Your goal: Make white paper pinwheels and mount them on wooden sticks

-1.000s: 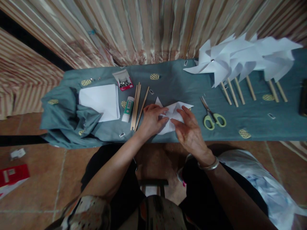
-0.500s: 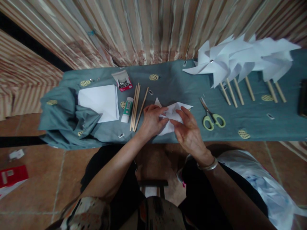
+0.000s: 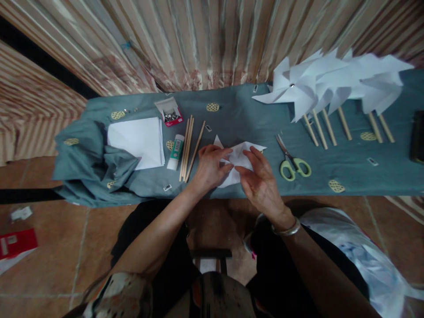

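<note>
A white paper pinwheel (image 3: 239,152) lies near the table's front edge, its corners folded in toward the centre and its points sticking out. From the left, my left hand (image 3: 212,165) pinches the folded paper between thumb and fingers. My right hand (image 3: 260,179) grips it from the other side, thumb and fingertips close to the centre. Part of the paper is hidden under both hands. Thin wooden sticks (image 3: 187,148) lie just left of my left hand. Scissors with green handles (image 3: 294,164) rest to the right of my right hand.
Finished paper pinwheels on sticks (image 3: 298,84) lie at the back right. A glue stick (image 3: 176,152), a small red box of metal pins (image 3: 171,117) and a stack of white paper (image 3: 135,141) are on the left. The blue-green cloth (image 3: 232,99) is bunched at its left end.
</note>
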Available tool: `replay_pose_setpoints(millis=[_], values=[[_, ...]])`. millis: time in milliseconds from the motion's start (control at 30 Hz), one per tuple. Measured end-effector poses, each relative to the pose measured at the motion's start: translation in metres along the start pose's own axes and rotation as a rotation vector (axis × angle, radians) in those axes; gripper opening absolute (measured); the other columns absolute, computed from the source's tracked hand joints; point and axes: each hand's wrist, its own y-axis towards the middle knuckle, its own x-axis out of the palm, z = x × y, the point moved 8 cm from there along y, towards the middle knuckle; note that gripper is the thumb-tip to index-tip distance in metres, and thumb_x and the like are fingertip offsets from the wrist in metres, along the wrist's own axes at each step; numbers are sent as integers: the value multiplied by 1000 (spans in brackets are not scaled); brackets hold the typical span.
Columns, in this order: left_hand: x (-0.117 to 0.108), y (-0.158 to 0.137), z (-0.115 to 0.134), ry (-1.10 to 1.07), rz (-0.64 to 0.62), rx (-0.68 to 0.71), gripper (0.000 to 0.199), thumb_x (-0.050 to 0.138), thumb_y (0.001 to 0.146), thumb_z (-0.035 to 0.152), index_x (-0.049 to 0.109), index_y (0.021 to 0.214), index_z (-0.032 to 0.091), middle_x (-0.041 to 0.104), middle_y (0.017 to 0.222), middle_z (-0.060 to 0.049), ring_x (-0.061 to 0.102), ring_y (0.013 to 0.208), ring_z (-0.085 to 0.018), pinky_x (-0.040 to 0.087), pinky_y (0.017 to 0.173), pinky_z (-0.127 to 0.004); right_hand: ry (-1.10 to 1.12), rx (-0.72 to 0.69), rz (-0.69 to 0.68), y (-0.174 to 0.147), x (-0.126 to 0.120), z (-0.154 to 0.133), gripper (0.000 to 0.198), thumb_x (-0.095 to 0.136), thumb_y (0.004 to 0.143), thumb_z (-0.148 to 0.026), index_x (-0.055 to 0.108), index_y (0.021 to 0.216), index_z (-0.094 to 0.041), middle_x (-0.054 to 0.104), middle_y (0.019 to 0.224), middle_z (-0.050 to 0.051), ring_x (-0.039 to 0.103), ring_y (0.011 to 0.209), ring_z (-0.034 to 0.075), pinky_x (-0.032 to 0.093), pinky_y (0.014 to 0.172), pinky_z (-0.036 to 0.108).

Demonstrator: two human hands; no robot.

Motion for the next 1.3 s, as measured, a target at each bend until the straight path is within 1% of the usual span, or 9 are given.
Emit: replay_pose_setpoints(millis=[333,533,667,800,900,1033,1100,1200,1300], values=[[-2,1,1,-9,-16,-9,34,71,76,24,69,110,20,75,89,-4,61,101,-24,39,100,-45,16,8,-2,0,0,0,44,47,92,-13,56,127,-37,36,154,-4,28,146,29,35,116,54],[-1,2,2,-9,-15,-12,35,71,75,22,69,110,20,75,90,-4,61,100,-25,38,100,-45,-7,62,-52,0,2,0,50,42,95,-16,47,136,-43,34,154,-5,27,146,28,35,116,56],[-1,2,2,-5,-15,-12,34,71,75,23,69,109,21,76,92,-4,61,101,-26,38,100,-45,-20,67,-56,1,3,1,52,40,95,-16,43,139,-44,33,156,-5,26,147,28,34,117,55],[0,2,2,-1,-27,-10,34,69,77,23,69,111,20,75,93,-5,60,102,-26,38,100,-46,-35,15,-35,2,3,-1,46,42,94,-14,50,133,-37,30,157,-4,24,147,26,33,118,50],[1,2,2,4,-32,-4,34,68,77,23,68,112,20,75,93,-6,60,102,-26,38,99,-46,-64,20,-52,1,5,0,39,42,93,-15,56,125,-33,32,156,-2,24,147,26,35,115,51],[1,1,3,-4,-28,12,36,68,77,22,68,113,18,74,92,-6,60,101,-25,38,99,-44,-141,65,-103,1,9,3,30,42,93,-17,63,112,-25,42,149,8,26,146,30,41,107,53],[-2,0,5,-31,-20,34,37,69,77,25,67,114,18,73,94,-6,60,100,-24,40,99,-43,-155,69,-124,2,8,2,30,41,92,-16,63,111,-24,42,149,10,25,146,31,40,107,54],[-15,-3,6,-58,44,67,40,67,81,33,64,119,19,70,110,-7,58,109,-24,41,100,-40,-149,62,-165,3,7,1,33,41,90,-16,63,115,-23,39,152,10,20,148,31,38,108,57],[-34,-8,3,-30,139,87,39,62,85,37,62,120,19,65,121,-10,53,118,-25,39,104,-42,-156,41,-190,4,5,-1,28,46,92,-27,64,112,-19,39,151,14,20,148,33,37,107,59]])
